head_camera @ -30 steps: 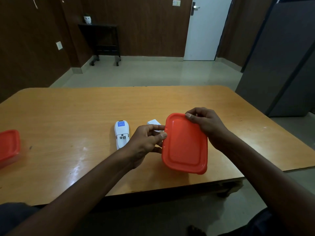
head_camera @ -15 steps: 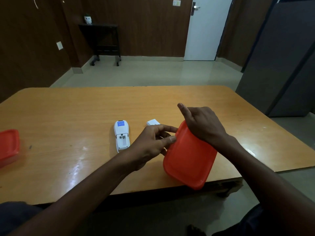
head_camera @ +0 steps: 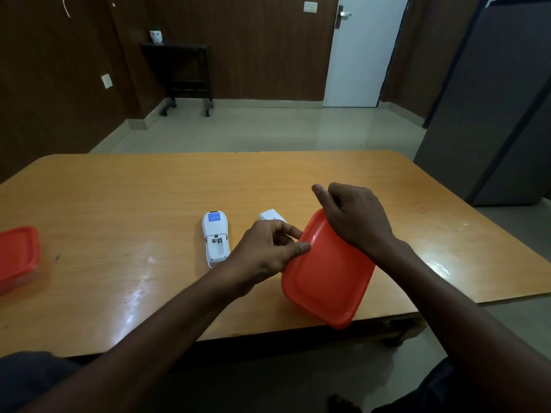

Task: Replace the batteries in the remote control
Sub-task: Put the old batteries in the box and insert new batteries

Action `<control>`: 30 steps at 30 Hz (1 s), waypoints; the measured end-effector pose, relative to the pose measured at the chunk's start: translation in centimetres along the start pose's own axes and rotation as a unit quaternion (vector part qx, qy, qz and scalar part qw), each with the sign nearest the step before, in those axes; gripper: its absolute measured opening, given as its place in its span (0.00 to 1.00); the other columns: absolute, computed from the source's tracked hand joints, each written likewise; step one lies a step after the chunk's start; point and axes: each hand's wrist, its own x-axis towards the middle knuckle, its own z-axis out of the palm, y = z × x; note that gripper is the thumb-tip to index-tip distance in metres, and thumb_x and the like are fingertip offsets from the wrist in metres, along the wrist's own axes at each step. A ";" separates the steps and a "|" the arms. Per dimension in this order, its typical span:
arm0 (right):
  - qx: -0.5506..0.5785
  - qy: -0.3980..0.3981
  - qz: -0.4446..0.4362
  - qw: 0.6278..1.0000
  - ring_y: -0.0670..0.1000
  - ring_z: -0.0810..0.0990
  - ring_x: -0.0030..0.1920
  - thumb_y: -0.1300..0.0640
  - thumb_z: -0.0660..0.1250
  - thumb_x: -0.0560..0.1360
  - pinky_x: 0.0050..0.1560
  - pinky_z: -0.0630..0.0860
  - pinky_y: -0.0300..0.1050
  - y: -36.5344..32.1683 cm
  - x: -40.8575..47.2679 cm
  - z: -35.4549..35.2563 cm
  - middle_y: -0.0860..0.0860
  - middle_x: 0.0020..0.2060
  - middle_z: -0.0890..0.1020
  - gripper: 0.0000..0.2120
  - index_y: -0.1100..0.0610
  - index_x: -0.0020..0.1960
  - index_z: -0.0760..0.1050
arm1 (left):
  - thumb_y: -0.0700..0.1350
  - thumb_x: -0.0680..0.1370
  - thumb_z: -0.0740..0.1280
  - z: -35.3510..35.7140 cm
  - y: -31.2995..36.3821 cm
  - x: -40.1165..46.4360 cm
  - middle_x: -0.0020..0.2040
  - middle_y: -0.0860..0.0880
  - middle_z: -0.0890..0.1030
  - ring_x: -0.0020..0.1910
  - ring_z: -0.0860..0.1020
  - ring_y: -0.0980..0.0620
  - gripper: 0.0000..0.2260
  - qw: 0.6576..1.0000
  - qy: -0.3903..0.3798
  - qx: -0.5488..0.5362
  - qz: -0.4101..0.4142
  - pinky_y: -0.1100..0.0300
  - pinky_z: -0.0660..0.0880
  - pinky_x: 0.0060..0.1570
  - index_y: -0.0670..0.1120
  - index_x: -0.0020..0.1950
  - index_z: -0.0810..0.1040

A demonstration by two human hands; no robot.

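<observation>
Both hands, the left hand and the right hand, grip the red plastic lidded box to open it for batteries, I think, while the white remote control, its back open, lies just left of them on the table.

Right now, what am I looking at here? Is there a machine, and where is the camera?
No machine: a person works with bare hands, filmed by one camera worn on their head, looking down. Both hands hold an orange container lid tilted over the near table edge; the left hand pinches its left rim, the right hand grips its top. On the table lies a white remote control with its battery bay open and empty, a small white piece beside it, and another orange container far left.
</observation>
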 end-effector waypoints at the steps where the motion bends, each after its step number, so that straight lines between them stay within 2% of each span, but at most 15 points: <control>1: -0.024 0.004 -0.013 1.000 0.49 0.67 0.25 0.43 0.59 0.82 0.29 0.61 0.44 0.0 -0.1 0.1 0.47 0.25 0.68 0.24 0.55 0.32 0.65 | 0.42 0.76 0.75 0.2 0.0 0.0 0.39 0.45 0.81 0.38 0.80 0.52 0.05 1.000 0.006 -0.001 -0.004 0.59 0.77 0.37 0.48 0.48 0.80; 4: -0.066 0.024 -0.038 0.997 0.50 0.71 0.29 0.41 0.59 0.82 0.30 0.63 0.43 0.0 -0.4 0.1 0.48 0.31 0.73 0.21 0.54 0.37 0.69 | 0.41 0.76 0.74 0.4 -0.3 0.2 0.37 0.47 0.81 0.35 0.80 0.54 0.05 0.999 0.032 -0.023 -0.017 0.62 0.75 0.33 0.47 0.48 0.80; 6: -0.070 0.035 -0.014 0.997 0.50 0.74 0.34 0.41 0.59 0.82 0.32 0.68 0.44 0.2 -0.3 -0.1 0.48 0.35 0.76 0.19 0.55 0.42 0.73 | 0.39 0.77 0.73 0.3 -0.4 0.4 0.34 0.50 0.82 0.32 0.81 0.56 0.03 0.996 0.050 -0.067 -0.025 0.62 0.78 0.32 0.45 0.48 0.80; 8: -0.053 0.047 0.049 0.996 0.52 0.76 0.39 0.42 0.59 0.82 0.37 0.73 0.47 0.5 -0.5 0.0 0.50 0.42 0.78 0.18 0.56 0.48 0.75 | 0.38 0.78 0.71 0.1 -0.3 0.5 0.31 0.52 0.83 0.28 0.81 0.58 0.02 0.987 0.072 -0.140 -0.034 0.62 0.79 0.31 0.43 0.48 0.79; 10: -0.002 0.046 0.132 0.990 0.54 0.78 0.44 0.43 0.58 0.82 0.42 0.76 0.50 0.5 -0.8 0.3 0.52 0.46 0.79 0.17 0.57 0.53 0.74 | 0.38 0.79 0.70 -0.1 -0.2 0.7 0.36 0.48 0.85 0.31 0.83 0.54 0.02 0.971 0.099 -0.211 -0.054 0.59 0.82 0.33 0.42 0.50 0.78; 12: 0.087 0.006 0.214 0.973 0.56 0.80 0.43 0.42 0.56 0.83 0.41 0.79 0.54 0.1 -1.0 0.7 0.53 0.46 0.80 0.18 0.57 0.53 0.73 | 0.39 0.79 0.70 -0.3 -0.2 0.9 0.43 0.44 0.85 0.37 0.85 0.48 0.03 0.956 0.120 -0.258 -0.067 0.55 0.84 0.38 0.42 0.50 0.78; 15: 0.183 -0.033 0.283 0.941 0.54 0.80 0.36 0.40 0.52 0.83 0.30 0.78 0.50 -0.6 -1.5 1.6 0.53 0.42 0.78 0.21 0.56 0.51 0.71 | 0.41 0.79 0.71 -0.6 -0.2 1.1 0.48 0.41 0.84 0.39 0.85 0.46 0.07 0.952 0.129 -0.269 -0.063 0.52 0.84 0.42 0.41 0.55 0.77; 18: 0.197 -0.003 0.292 0.936 0.54 0.77 0.34 0.37 0.47 0.83 0.35 0.76 0.52 -0.8 -1.2 1.8 0.53 0.35 0.77 0.28 0.56 0.42 0.73 | 0.41 0.78 0.71 -0.6 -0.3 0.8 0.48 0.40 0.84 0.41 0.85 0.44 0.10 0.956 0.115 -0.265 -0.056 0.50 0.84 0.45 0.41 0.57 0.76; 21: 0.197 0.024 0.293 0.935 0.54 0.74 0.30 0.38 0.45 0.84 0.34 0.72 0.51 -1.0 -0.1 1.6 0.54 0.30 0.75 0.33 0.59 0.35 0.72 | 0.40 0.78 0.71 -0.6 -0.3 0.7 0.47 0.40 0.84 0.41 0.85 0.44 0.10 0.957 0.110 -0.263 -0.049 0.51 0.85 0.43 0.40 0.56 0.76; 25: 0.213 0.045 0.283 0.934 0.51 0.72 0.29 0.38 0.47 0.84 0.32 0.69 0.47 -1.5 0.3 1.6 0.52 0.29 0.74 0.31 0.57 0.34 0.70 | 0.38 0.78 0.72 -1.1 -0.2 0.8 0.47 0.39 0.82 0.41 0.84 0.43 0.10 0.955 0.123 -0.267 -0.050 0.51 0.85 0.42 0.39 0.56 0.75; 27: 0.245 0.041 0.308 0.918 0.50 0.74 0.31 0.37 0.49 0.83 0.31 0.71 0.46 -1.6 -0.2 1.8 0.51 0.32 0.75 0.28 0.55 0.38 0.72 | 0.38 0.78 0.71 -1.2 -0.4 0.7 0.49 0.39 0.83 0.42 0.85 0.43 0.10 0.954 0.122 -0.269 -0.053 0.50 0.85 0.43 0.39 0.57 0.75; 30: 0.314 0.018 0.373 0.873 0.51 0.81 0.40 0.34 0.51 0.81 0.34 0.80 0.47 -2.0 -1.1 2.5 0.52 0.47 0.80 0.26 0.55 0.56 0.72 | 0.37 0.77 0.72 -0.7 -0.6 0.7 0.51 0.37 0.83 0.45 0.86 0.41 0.12 0.938 0.128 -0.317 -0.058 0.46 0.84 0.47 0.38 0.58 0.75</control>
